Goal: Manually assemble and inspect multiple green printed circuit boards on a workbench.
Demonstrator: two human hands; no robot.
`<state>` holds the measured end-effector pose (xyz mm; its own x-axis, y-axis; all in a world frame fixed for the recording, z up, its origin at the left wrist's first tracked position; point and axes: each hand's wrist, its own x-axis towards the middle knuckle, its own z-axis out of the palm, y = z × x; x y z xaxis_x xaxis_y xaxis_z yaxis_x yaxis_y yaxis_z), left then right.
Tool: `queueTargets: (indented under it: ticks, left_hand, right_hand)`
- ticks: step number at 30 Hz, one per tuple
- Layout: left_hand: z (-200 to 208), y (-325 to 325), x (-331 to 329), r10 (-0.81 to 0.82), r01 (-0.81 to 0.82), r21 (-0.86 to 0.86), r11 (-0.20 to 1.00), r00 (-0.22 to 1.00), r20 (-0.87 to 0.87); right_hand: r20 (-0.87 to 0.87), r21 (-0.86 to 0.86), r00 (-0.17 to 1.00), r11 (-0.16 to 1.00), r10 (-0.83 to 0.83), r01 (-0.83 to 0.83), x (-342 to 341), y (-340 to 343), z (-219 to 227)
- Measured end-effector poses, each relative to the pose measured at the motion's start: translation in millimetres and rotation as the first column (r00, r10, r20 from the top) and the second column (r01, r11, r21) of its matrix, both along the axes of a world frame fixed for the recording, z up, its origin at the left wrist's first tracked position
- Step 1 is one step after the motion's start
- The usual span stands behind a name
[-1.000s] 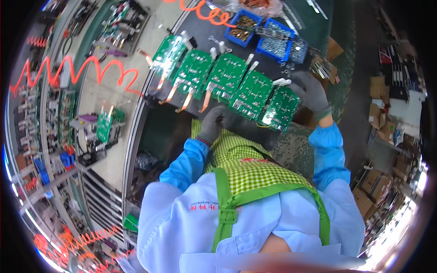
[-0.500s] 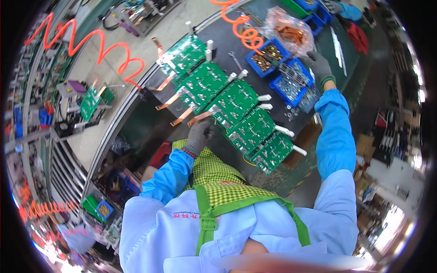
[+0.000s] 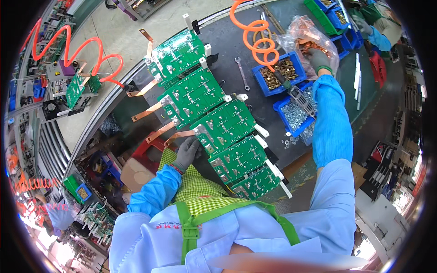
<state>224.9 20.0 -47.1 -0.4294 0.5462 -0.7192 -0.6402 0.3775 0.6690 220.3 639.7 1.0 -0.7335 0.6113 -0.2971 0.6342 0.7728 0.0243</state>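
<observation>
Upper right: right hand [image 3: 318,60] at copper parts [image 3: 309,45] in bag [image 3: 304,26]. Near centre: left hand [image 3: 186,154] beside green board [image 3: 223,127]. Both grips we cannot tell; should pick gently.

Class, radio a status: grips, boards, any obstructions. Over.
Right grip at copper pieces in bag, hold unclear. Left grip beside five green boards, contact unclear. Tool over blue bin, near right sleeve.
</observation>
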Motion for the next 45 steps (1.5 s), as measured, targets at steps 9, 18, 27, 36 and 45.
queueTargets:
  ticks: [9, 18, 27, 36, 45]
  left_hand:
    - [-6.7, 1.0, 4.1, 0.010, -0.012, -0.052, 0.999, 1.000, -0.030]
    - [-2.7, 1.8, -10.5, -0.069, 0.071, -0.047, 0.996, 0.996, 0.052]
    - [-1.3, -3.8, -14.0, -0.059, 0.059, 0.000, 0.998, 0.993, 0.098]
    - [6.7, -11.2, -19.8, -0.062, 0.043, 0.101, 0.994, 0.980, 0.191]
    - [49.1, 2.7, -37.6, -0.188, 0.181, 0.256, 0.950, 0.982, 0.003]
  right_hand:
    - [0.066, 0.345, 0.974, 0.911, 0.218, -0.227, -5.0, 5.5, -16.3]
    - [-0.131, 0.456, 0.903, 0.834, 0.409, -0.311, 27.7, 26.9, -10.0]
    - [-0.445, 0.478, 0.774, 0.850, 0.450, -0.219, 20.0, -13.0, 71.1]
    - [-0.748, 0.241, 0.635, 0.970, 0.193, -0.011, 81.7, -178.3, 231.0]
    - [-0.148, -0.134, 0.875, 0.867, 0.461, -0.479, 120.3, -414.8, 189.9]
